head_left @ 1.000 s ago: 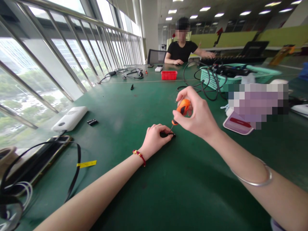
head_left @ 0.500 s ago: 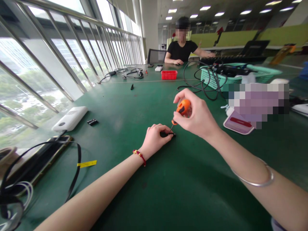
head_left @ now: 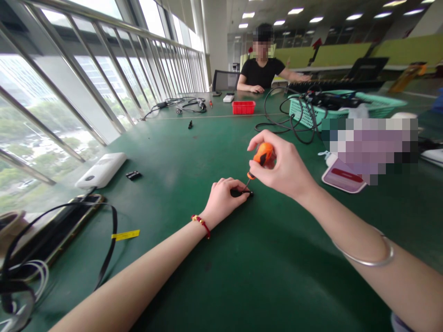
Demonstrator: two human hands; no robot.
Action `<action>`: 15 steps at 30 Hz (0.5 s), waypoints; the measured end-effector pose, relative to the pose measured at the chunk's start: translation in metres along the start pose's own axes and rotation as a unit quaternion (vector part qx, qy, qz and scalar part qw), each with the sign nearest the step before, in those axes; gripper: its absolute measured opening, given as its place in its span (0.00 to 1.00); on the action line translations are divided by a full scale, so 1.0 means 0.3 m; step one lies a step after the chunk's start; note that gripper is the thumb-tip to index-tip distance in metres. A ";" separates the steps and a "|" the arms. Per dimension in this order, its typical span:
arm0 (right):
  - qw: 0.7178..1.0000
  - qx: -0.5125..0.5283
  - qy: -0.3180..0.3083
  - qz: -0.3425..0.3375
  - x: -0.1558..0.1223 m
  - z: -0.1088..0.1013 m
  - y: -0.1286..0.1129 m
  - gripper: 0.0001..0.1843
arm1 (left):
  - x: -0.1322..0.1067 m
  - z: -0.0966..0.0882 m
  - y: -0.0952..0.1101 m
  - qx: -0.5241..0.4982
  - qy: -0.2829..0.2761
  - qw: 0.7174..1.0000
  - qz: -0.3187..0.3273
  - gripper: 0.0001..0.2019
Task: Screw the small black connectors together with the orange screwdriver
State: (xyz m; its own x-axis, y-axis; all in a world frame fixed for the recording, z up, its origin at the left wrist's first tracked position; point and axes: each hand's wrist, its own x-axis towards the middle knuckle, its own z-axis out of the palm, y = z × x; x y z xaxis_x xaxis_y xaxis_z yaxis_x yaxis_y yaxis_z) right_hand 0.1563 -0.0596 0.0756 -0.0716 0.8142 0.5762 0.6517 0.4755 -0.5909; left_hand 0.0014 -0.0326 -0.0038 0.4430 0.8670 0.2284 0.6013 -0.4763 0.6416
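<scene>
Screwdriver (head_left: pixel 263 152) over green tabletop (head_left: pixel 263 272), railing (head_left: pixel 138 33) alongside

A: Support surface?
B: Green tabletop (head_left: pixel 270 276), light sheen.
A: Resting on it, left side?
B: White power bank (head_left: pixel 104 169); small black block (head_left: pixel 133 175) just beside it.
A: Far side?
B: Red plastic bin (head_left: pixel 243 108), mint-green perforated basket (head_left: pixel 302 113) right of it.
A: Centre?
B: Small black part (head_left: pixel 251 193), mostly hidden.

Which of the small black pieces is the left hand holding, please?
The piece below the orange screwdriver; two others lie untouched, one beside the white device, one nearer the red tray.
</scene>
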 end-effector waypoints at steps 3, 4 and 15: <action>1.000 0.022 -0.008 -0.013 0.003 0.004 0.014 0.14 | 0.001 0.001 -0.003 0.002 0.002 1.000 0.003 0.03; 1.000 0.022 0.000 -0.010 0.003 0.007 0.017 0.16 | 0.001 0.002 -0.004 0.001 0.003 1.000 0.004 0.03; 1.000 -0.017 0.024 0.004 -0.010 0.019 0.007 0.09 | -0.002 0.005 -0.006 0.011 -0.004 1.000 0.001 0.04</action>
State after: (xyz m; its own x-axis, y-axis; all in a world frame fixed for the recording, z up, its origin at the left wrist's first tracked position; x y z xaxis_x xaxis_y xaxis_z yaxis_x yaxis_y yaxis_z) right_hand 0.1534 -0.0591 0.0694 -0.0315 0.8008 0.5981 0.6781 0.4568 -0.5759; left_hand 0.0010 -0.0323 -0.0061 0.4502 0.8644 0.2239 0.6148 -0.4819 0.6244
